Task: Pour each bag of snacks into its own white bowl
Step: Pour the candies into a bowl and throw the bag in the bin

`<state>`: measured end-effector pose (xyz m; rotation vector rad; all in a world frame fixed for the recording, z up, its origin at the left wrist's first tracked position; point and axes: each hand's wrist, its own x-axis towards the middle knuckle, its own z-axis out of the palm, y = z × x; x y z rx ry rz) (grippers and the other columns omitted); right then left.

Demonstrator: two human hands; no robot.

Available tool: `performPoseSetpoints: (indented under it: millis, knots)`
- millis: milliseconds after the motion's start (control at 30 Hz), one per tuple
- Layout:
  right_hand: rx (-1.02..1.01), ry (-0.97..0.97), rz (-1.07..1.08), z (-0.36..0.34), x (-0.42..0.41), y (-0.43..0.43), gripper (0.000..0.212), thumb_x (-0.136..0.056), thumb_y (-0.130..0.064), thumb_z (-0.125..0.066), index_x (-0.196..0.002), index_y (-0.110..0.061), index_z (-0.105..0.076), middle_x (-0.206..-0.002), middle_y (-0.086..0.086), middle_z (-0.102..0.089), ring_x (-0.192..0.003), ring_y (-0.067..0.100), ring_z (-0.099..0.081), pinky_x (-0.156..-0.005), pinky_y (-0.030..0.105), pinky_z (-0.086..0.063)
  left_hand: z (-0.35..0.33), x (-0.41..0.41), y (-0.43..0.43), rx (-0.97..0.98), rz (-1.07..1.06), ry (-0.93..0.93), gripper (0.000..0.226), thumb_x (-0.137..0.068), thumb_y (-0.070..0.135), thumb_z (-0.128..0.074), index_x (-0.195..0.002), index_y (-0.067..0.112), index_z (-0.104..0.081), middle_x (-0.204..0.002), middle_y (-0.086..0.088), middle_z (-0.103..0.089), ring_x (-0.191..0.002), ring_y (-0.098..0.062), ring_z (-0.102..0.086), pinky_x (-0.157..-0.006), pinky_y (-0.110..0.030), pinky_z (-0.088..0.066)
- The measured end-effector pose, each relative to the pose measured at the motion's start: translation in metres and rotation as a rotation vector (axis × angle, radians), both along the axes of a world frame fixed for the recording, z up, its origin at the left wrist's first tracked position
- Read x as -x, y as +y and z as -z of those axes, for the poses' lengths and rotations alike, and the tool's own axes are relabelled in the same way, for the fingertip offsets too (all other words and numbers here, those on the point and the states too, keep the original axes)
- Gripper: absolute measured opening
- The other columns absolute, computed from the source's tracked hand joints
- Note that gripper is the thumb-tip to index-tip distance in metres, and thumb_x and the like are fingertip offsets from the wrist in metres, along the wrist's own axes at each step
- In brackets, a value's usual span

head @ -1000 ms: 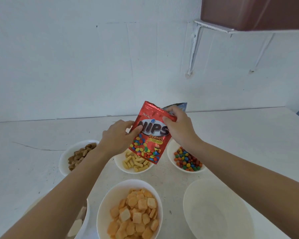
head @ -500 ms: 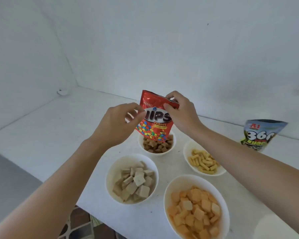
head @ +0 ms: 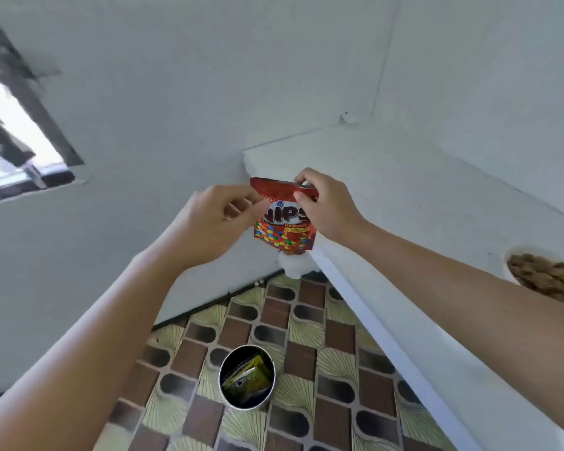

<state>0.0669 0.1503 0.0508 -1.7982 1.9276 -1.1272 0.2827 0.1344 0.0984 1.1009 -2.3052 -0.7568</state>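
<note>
Two bare forearms reach forward from the bottom corners and meet near the middle. Below and between them, down on a patterned brown and yellow tiled floor (head: 306, 323), stands a round metal bin (head: 247, 377) with yellow and green wrappers inside. The left hand (head: 220, 219) is raised with the wrist bent, thumb and forefinger pinched on the left edge of a red Nips peanut candy bag (head: 282, 222), the other fingers curled loosely behind. The right hand (head: 326, 209) grips the bag's top right corner, thumb on the front and fingers wrapped over the top edge. The bag hangs upright between the hands, held in the air past the end of a white counter (head: 420, 196). To the right of the right forearm, on the counter, sits a white bowl (head: 515, 255) holding brown snack pieces, partly hidden by the arm. Beyond the hands rise plain white walls.
</note>
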Motion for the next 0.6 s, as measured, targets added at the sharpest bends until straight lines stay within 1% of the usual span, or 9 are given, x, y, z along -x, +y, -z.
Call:
performPoseSetpoints:
  millis: [100,200,267,333,433,500,600]
  knots:
    - [-0.069,0.024,-0.089,0.035,-0.064,-0.028,0.007,-0.098,-0.016,-0.056,-0.104,-0.016,-0.058,-0.108,0.006,-0.068,-0.093,0.022,-0.064,-0.078,0.035,-0.055,0.028,-0.066,-0.008,-0.073,-0.090,-0.019,0.020,-0.096,0.048,-0.060,-0.090,0.034,-0.072,-0.076,0.019,-0.070,-0.079,-0.013,-0.069,-0.078,-0.032,-0.058]
    - [-0.162,0.058,-0.154,0.078,-0.113,-0.045,0.008,-0.100,-0.017,-0.056,-0.107,-0.015,-0.059,-0.112,0.009,-0.067,-0.096,0.025,-0.064,-0.077,0.035,-0.053,0.065,-0.116,-0.011,-0.152,-0.158,-0.046,0.020,-0.096,0.049,-0.059,-0.090,0.034,-0.071,-0.077,0.012,-0.071,-0.076,-0.012,-0.069,-0.074,-0.027,-0.056]
    - [-0.202,0.077,-0.176,0.108,-0.137,-0.053,0.010,-0.100,-0.018,-0.056,-0.109,-0.016,-0.060,-0.112,0.008,-0.067,-0.097,0.024,-0.063,-0.076,0.034,-0.052,0.097,-0.138,-0.009,-0.209,-0.187,-0.070,0.020,-0.096,0.049,-0.059,-0.092,0.034,-0.072,-0.079,0.012,-0.071,-0.075,-0.009,-0.068,-0.073,-0.026,-0.057]
    - [-0.242,0.075,-0.198,0.144,-0.155,-0.060,0.012,-0.100,-0.018,-0.055,-0.111,-0.016,-0.060,-0.112,0.009,-0.067,-0.096,0.022,-0.062,-0.074,0.032,-0.049,0.138,-0.151,-0.006,-0.259,-0.205,-0.088,0.020,-0.097,0.049,-0.060,-0.091,0.034,-0.071,-0.078,0.011,-0.070,-0.070,-0.008,-0.066,-0.069,-0.025,-0.056]
    - [-0.328,0.091,-0.231,0.220,-0.175,-0.067,0.013,-0.100,-0.015,-0.053,-0.110,-0.018,-0.061,-0.110,0.011,-0.066,-0.096,0.028,-0.063,-0.080,0.041,-0.053,0.214,-0.161,-0.001,-0.326,-0.196,-0.111,0.019,-0.098,0.045,-0.060,-0.090,0.032,-0.071,-0.077,0.008,-0.070,-0.065,-0.005,-0.062,-0.064,-0.021,-0.048]
    - [-0.391,0.080,-0.239,0.285,-0.182,-0.065,0.014,-0.099,-0.014,-0.053,-0.109,-0.020,-0.061,-0.109,0.009,-0.064,-0.098,0.029,-0.061,-0.083,0.043,-0.053,0.274,-0.165,0.001,-0.382,-0.193,-0.130,0.019,-0.099,0.044,-0.058,-0.092,0.033,-0.071,-0.079,0.009,-0.071,-0.069,-0.004,-0.064,-0.065,-0.022,-0.050]
    - [-0.478,0.077,-0.262,0.391,-0.187,-0.058,0.014,-0.099,-0.017,-0.053,-0.106,-0.027,-0.059,-0.111,0.004,-0.061,-0.100,0.026,-0.059,-0.088,0.047,-0.052,0.373,-0.170,0.003,-0.447,-0.178,-0.170,0.022,-0.101,0.045,-0.056,-0.100,0.031,-0.072,-0.084,0.013,-0.070,-0.075,-0.002,-0.066,-0.069,-0.024,-0.054]
